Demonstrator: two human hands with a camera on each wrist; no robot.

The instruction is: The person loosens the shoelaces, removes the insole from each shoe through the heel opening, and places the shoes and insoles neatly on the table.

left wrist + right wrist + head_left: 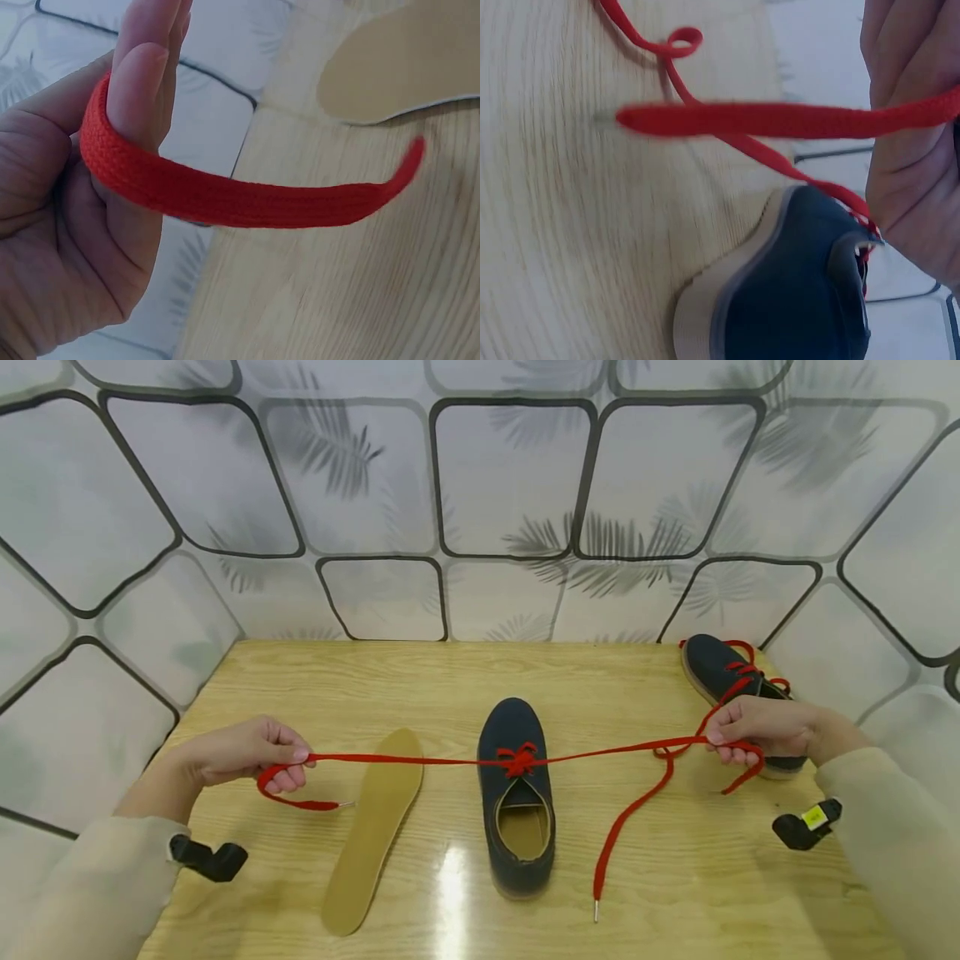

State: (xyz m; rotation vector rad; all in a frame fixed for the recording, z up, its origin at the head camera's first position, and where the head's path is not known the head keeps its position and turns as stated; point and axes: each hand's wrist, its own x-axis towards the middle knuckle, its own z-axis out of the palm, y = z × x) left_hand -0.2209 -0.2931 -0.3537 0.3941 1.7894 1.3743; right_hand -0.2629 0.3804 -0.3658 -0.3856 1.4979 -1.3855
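A dark blue shoe stands on the table with its toe pointing away from me. Its red shoelace runs out to both sides from a bunched crossing over the tongue, stretched nearly straight. My left hand pinches one lace end, whose loose tail curls below the fingers; the left wrist view shows the lace looped round them. On the other side, my right hand grips the opposite end, and its short tail hangs past the palm.
A tan insole lies between my left hand and the shoe. Behind my right hand, a second dark blue shoe sits at the far right, its loose red lace trailing over the wooden table. Patterned panels rise behind and beside it.
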